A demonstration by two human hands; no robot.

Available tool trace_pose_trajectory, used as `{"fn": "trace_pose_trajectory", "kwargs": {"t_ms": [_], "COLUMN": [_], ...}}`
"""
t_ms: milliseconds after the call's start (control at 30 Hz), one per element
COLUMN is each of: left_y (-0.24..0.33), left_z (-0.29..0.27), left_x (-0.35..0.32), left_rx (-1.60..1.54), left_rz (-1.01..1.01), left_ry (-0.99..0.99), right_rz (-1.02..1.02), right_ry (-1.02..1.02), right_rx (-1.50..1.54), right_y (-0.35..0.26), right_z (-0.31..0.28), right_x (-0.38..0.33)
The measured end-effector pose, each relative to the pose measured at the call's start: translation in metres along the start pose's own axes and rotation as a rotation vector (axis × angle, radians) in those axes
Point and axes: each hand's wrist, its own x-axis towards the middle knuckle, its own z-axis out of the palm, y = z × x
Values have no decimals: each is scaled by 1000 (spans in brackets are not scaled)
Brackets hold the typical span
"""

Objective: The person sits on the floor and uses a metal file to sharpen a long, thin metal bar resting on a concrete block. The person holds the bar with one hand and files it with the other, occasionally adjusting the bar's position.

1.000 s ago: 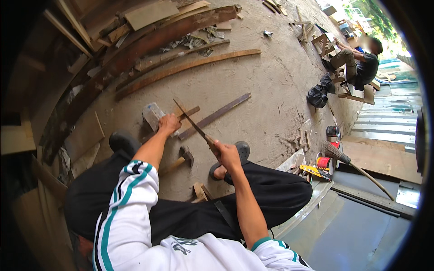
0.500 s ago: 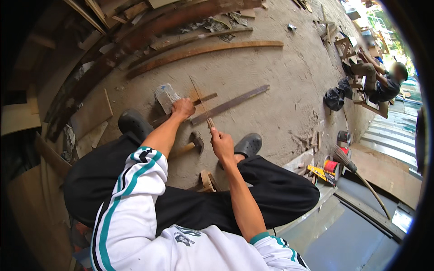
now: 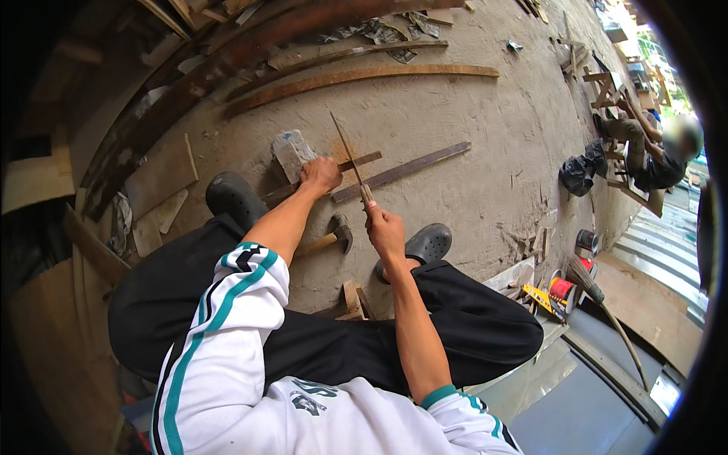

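Rusty thin blade (image 3: 347, 152): butt gripped in right hand (image 3: 385, 227), long axis running up-left, away from body; left hand (image 3: 320, 174) closed on wooden slat (image 3: 334, 173) beside grey stone block (image 3: 293, 153).

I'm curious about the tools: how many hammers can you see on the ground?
1: a hammer lies on the concrete between the person's feet, below the left hand. Others may hide among the scrap wood.

Bare concrete floor (image 3: 470, 114) at upper centre lies open; a grey block (image 3: 292, 154), flat bar (image 3: 402, 171) and hammer (image 3: 334, 235) crowd the middle, seemingly.
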Motion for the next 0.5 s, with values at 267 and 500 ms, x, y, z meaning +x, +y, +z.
{"fn": "trace_pose_trajectory", "kwargs": {"t_ms": [267, 500], "left_y": [-9, -6], "left_z": [-15, -18], "left_x": [-13, -12], "left_rx": [68, 92], "left_rz": [7, 36], "left_ry": [-29, -28], "right_rz": [66, 73], "right_ry": [-2, -78], "right_rx": [-46, 63], "right_y": [4, -9], "right_z": [-47, -6], "right_x": [-96, -12]}}
